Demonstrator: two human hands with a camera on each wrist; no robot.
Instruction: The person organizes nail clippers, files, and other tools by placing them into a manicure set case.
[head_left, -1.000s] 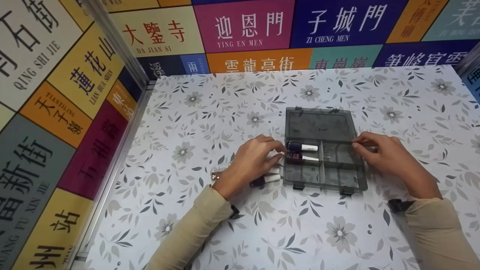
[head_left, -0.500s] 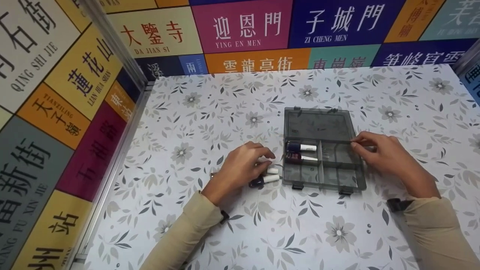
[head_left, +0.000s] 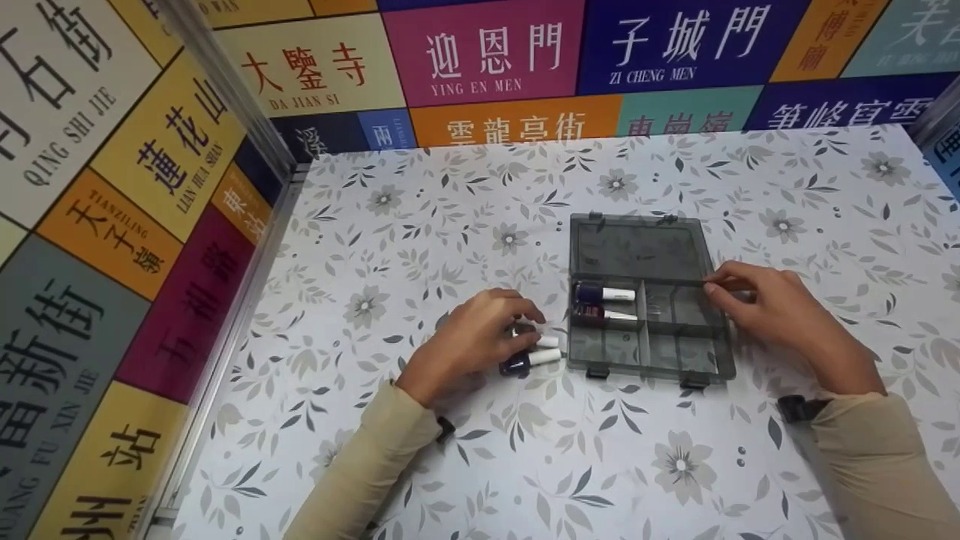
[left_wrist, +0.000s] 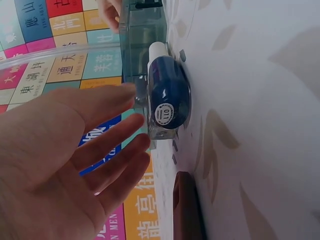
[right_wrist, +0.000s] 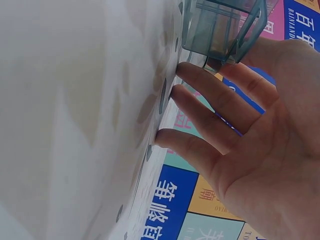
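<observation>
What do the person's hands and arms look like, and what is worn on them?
The left sleeve and right sleeve are plain tan, ending near the wrist. A small black object shows at each cuff. The left hand and right hand wear no gloves or visible rings.

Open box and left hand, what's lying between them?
In the head view, a white-capped bottle partly hidden by the left hand, and, nearer the person, a dark bottle, cap toward the open box. A pale item beyond is unclear.
</observation>
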